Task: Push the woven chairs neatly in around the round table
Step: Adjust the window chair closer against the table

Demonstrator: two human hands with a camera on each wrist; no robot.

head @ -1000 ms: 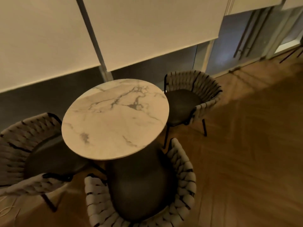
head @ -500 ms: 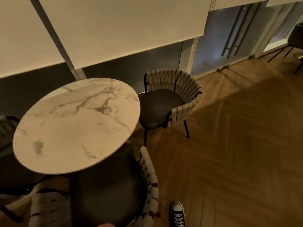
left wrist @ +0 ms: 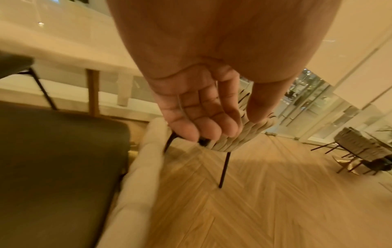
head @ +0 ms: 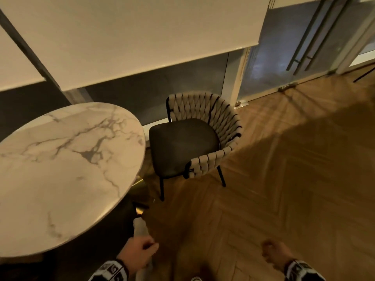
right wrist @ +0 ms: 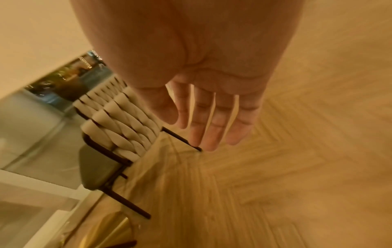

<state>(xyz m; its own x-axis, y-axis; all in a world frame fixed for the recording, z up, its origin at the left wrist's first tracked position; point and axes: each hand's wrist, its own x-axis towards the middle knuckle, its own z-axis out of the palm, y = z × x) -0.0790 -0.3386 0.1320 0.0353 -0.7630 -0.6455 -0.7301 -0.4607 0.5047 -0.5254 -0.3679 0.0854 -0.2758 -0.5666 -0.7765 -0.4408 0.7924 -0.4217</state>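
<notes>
Herringbone wood flooring (head: 284, 199) runs warm and dim across the room, reaching up to glass doors (head: 294, 47) with long bar handles at the far right. Pale roller blinds (head: 142, 33) cover the upper part of the window wall behind the furniture. The round table (head: 60, 169), marble-patterned with grey veins, fills the left of the head view. One woven chair (head: 203, 134) with a dark seat and black legs stands just beside the table's far right edge, its seat not under the top. A second woven chair (left wrist: 135, 176) sits close below the camera, its dark seat running under the tabletop. The left hand (head: 138, 254) hangs just beside that nearer chair's pale arm, fingers loosely curled and holding nothing. The right hand (head: 274, 254) hangs over bare floor, fingers relaxed and empty. More chairs (left wrist: 360, 147) stand well apart across the room.
</notes>
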